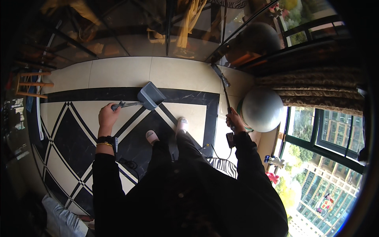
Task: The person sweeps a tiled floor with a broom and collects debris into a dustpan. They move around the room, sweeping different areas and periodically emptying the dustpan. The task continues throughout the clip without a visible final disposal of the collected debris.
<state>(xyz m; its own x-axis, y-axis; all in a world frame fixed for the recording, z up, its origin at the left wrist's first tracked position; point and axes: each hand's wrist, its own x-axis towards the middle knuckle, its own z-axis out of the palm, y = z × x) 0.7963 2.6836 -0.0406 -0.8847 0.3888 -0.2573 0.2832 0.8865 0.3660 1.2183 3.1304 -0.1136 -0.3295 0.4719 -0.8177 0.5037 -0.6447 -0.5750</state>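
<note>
My left hand (109,116) grips the handle of a grey plastic dustpan (151,95), whose pan is above the dark border of the tiled floor (118,72). At the right, my right hand (235,119) is closed around the long dark handle of a broom (225,96). The broom's bristled head reaches towards the foot of the glossy dark cabinet front (142,44). Whether the bristles touch the floor, I cannot tell. Pink slippers (152,137) are on my feet, between the two tools.
A large silver ball (263,109) rests just right of my right hand, beside patterned curtains (319,91) and a window. A wooden stool (35,84) is at the far left. A black cable (128,163) lies on the floor, near a zebra-striped item (223,166).
</note>
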